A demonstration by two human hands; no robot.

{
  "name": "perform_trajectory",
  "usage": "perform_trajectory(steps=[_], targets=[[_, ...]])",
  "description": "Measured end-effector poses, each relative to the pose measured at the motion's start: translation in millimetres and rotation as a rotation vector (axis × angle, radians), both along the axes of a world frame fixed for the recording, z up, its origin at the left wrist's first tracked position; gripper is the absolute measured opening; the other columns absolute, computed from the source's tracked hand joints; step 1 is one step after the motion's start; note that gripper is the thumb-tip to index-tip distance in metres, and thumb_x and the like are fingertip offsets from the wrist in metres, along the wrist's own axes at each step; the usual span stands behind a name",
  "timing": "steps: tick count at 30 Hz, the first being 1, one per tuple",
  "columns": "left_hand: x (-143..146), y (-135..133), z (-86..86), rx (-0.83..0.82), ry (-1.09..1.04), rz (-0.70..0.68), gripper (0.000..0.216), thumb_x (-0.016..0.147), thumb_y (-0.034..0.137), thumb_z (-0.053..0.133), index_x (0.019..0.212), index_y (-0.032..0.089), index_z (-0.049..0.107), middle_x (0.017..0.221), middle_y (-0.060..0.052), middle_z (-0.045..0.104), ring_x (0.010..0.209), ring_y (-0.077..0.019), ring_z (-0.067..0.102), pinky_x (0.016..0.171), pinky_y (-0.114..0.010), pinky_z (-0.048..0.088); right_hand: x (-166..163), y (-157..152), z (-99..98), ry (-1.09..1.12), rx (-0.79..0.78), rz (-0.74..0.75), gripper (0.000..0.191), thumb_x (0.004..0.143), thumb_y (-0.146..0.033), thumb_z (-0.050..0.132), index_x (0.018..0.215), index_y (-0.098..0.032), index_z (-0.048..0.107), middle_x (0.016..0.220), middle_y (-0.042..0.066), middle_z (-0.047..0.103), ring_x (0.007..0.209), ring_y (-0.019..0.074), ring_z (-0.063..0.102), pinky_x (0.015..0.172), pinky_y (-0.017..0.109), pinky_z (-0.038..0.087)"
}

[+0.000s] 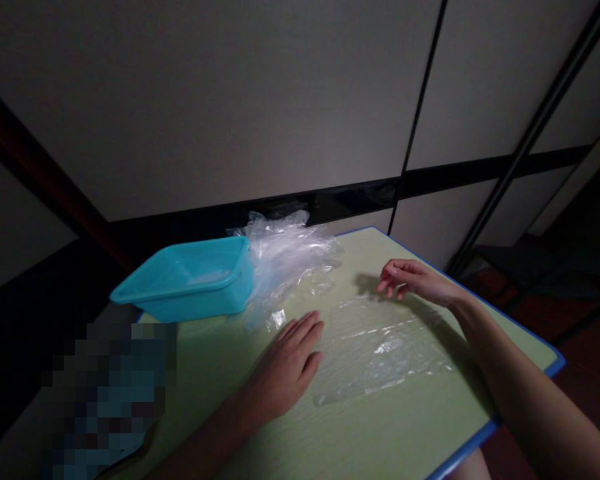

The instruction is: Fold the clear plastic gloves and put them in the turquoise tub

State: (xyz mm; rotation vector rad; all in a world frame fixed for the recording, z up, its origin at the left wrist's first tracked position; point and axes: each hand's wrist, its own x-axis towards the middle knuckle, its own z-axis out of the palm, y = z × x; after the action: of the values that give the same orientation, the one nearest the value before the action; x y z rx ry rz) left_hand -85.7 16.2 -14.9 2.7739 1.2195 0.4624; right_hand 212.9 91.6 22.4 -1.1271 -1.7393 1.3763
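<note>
A thin, clear piece of crinkled plastic (387, 353), a bag or a disposable glove, I cannot tell which, lies spread flat on the table. My left hand (293, 363) rests palm down by its left edge, fingers stretched out and holding nothing. Over the plastic's far right side, my right hand (413, 279) hovers with loosely bent fingers and no object visible in it; its shadow falls on the tabletop. Beyond my left hand is a heap of similar clear plastic pieces (290, 250), rumpled and overlapping.
A turquoise plastic basin (195, 300) stands at the table's far left, touching the heap. The pale green table (375, 437) has a blue edge. Behind it rise light cabinet doors (260, 100) with dark strips. A blurred-out patch (115, 400) covers the lower left.
</note>
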Motion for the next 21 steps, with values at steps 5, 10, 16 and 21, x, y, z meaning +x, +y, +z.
perform_trajectory(steps=[5,10,16,21], targets=[[-0.6,1.0,-1.5,-0.009,0.004,-0.011,0.045,0.086,0.018,0.041,0.13,0.018,0.033,0.139,-0.008,0.03,0.127,-0.0184,0.028,0.102,-0.039,0.028,15.0,2.9,-1.5,-0.235,0.231,-0.136,0.05,0.081,-0.059,0.038,0.081,-0.014,0.061,0.079,0.011,0.069,0.069,0.0198,0.06,0.067,0.034,0.043],[-0.8,-0.1,2.3,0.002,-0.033,-0.045,0.047,0.088,0.02,0.04,0.133,0.019,0.027,0.138,-0.006,0.032,0.127,-0.0179,0.027,0.105,-0.043,0.02,17.0,1.4,-6.1,-0.315,0.236,-0.087,0.057,0.081,-0.061,0.035,0.082,-0.012,0.065,0.077,0.01,0.07,0.069,0.0203,0.06,0.07,0.036,0.045],[-0.5,-5.6,12.6,-0.042,-0.078,-0.177,0.042,0.087,0.017,0.04,0.128,0.019,0.033,0.129,-0.005,0.046,0.121,-0.0164,0.037,0.106,-0.045,0.017,15.7,1.0,-8.9,-0.373,0.254,0.012,0.058,0.081,-0.06,0.036,0.078,-0.014,0.07,0.081,0.009,0.069,0.077,0.0224,0.063,0.077,0.036,0.043],[-2.3,-6.8,14.4,-0.098,-0.106,-0.28,0.036,0.087,0.016,0.041,0.122,0.02,0.04,0.123,-0.004,0.052,0.117,-0.0157,0.043,0.106,-0.045,0.018,15.6,0.1,-9.2,-0.426,0.304,0.013,0.056,0.083,-0.057,0.033,0.081,-0.015,0.07,0.085,0.009,0.069,0.08,0.0227,0.062,0.078,0.036,0.042]])
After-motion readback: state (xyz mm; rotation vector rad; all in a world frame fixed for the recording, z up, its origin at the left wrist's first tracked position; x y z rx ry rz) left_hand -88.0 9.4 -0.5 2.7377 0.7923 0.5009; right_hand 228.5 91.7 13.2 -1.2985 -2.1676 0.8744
